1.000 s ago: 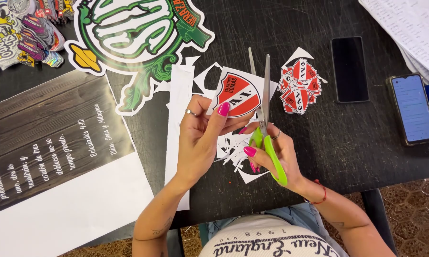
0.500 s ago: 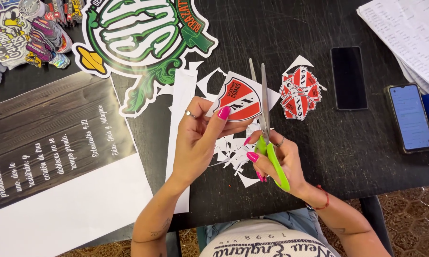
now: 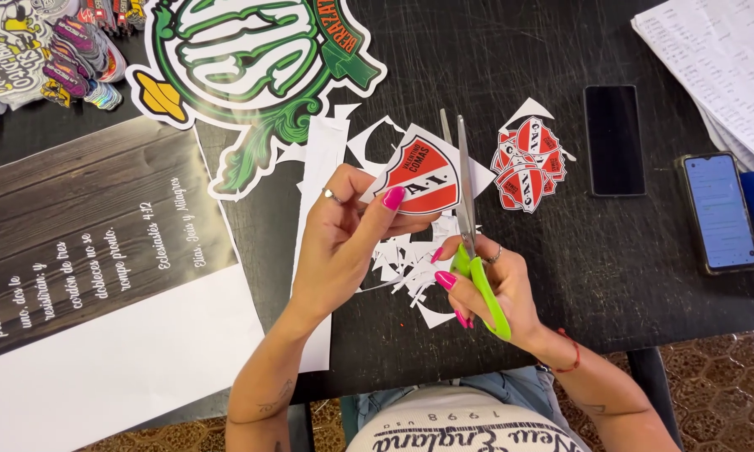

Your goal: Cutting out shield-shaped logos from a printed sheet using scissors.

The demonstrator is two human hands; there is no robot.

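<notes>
Your left hand [image 3: 343, 238] pinches the red shield sticker [image 3: 420, 174] by its lower left edge, thumb on top. Your right hand [image 3: 486, 285] is closed on the green-handled scissors [image 3: 469, 226], blades along the sticker's right border. The sticker is red, white-trimmed, above paper scraps [image 3: 406, 264]. Cut stickers [image 3: 528, 163] lie just right; the black table [image 3: 494, 67] beyond is bare

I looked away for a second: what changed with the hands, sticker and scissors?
The scissors closed: blades were spread a second ago, now nearly together along the shield sticker. Same grips: left hand pinches the sticker, right hand works the green handles. Cut stickers and phones stayed put.
</notes>
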